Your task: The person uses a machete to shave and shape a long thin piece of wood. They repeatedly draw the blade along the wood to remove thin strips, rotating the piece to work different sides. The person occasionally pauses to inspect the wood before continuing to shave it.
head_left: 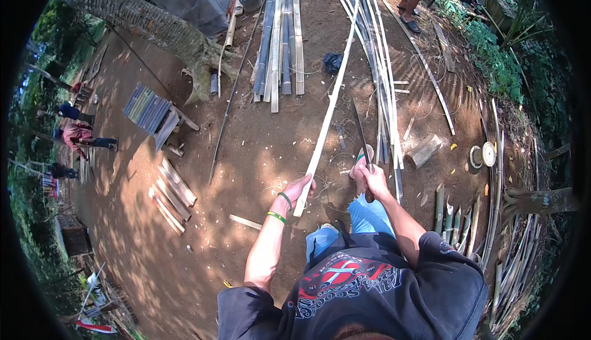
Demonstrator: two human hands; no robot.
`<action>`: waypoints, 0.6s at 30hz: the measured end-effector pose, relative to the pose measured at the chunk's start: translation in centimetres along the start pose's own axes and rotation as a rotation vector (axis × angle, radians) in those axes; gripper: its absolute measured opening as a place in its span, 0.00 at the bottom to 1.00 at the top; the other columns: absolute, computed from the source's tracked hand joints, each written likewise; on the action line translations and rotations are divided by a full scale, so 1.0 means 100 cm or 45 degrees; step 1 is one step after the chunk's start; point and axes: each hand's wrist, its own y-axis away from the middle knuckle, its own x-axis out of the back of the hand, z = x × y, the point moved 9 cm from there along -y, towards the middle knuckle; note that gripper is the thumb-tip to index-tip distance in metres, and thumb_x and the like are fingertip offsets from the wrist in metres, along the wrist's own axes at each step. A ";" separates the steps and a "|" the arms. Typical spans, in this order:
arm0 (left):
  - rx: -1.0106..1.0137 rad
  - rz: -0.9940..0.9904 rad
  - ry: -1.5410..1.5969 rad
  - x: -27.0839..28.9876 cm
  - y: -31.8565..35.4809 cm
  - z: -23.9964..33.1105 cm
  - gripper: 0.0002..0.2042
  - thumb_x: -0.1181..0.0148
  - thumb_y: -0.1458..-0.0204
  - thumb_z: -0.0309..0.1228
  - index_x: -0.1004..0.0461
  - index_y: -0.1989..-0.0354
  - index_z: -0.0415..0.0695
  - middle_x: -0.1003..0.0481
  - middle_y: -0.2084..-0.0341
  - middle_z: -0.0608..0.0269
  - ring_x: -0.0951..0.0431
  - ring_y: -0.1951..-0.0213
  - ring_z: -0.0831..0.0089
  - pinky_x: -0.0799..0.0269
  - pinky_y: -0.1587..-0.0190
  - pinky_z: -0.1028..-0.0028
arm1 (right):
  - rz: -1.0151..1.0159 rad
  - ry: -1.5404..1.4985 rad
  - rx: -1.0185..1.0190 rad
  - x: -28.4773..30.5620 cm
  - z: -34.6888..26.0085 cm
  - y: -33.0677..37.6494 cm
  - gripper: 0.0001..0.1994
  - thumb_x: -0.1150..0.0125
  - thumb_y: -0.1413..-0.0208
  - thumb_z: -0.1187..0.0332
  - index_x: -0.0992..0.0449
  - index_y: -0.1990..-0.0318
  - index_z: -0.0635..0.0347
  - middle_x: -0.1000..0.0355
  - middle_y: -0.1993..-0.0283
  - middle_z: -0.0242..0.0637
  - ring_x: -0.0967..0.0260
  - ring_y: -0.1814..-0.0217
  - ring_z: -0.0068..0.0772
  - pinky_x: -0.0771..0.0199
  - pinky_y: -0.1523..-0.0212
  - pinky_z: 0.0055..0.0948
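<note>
We think that the step in hand is the trimming of one long pale strip [332, 103] with a long knife [359, 128], although the blade is apart from the strip now. The left hand [298, 190] is grasping the strip close to its near end, with the fingers curled around it, and a short piece of this end comes out below the hand, toward the body. The right hand [375, 183] is closed around the handle of the knife, and the blade points toward the far edge of the ground [265, 143].

So the strip lies in the left hand, to the left of the right hand, and it stretches far forward. Its far end comes near the bundle of strips [383, 88]; if they touch, we cannot tell. In our opinion, the next move calls for bringing the blade to the strip, while the left hand stays firm and its fingers keep out of the cutting path.
</note>
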 end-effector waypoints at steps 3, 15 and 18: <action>-0.137 -0.126 -0.021 -0.017 0.034 0.010 0.20 0.56 0.32 0.45 0.28 0.70 0.43 0.31 0.75 0.67 0.30 0.72 0.75 0.28 0.63 0.73 | -0.097 -0.272 -0.012 -0.030 0.006 0.066 0.13 0.37 0.39 0.62 0.31 0.72 0.56 0.39 0.83 0.24 0.44 0.87 0.17 0.44 0.86 0.23; -0.534 -0.116 0.221 -0.110 0.108 0.088 0.19 0.50 0.34 0.44 0.29 0.71 0.40 0.30 0.76 0.62 0.28 0.74 0.70 0.25 0.60 0.67 | -0.044 -0.062 0.405 -0.035 -0.098 0.229 0.13 0.36 0.40 0.60 0.30 0.69 0.58 0.34 0.81 0.25 0.41 0.84 0.16 0.43 0.82 0.22; -0.547 -0.201 0.258 -0.126 0.114 0.098 0.18 0.49 0.35 0.43 0.31 0.69 0.40 0.32 0.77 0.63 0.29 0.75 0.70 0.25 0.58 0.64 | -0.031 0.004 0.581 -0.019 -0.117 0.219 0.11 0.34 0.42 0.65 0.30 0.70 0.57 0.35 0.82 0.23 0.42 0.83 0.14 0.45 0.82 0.21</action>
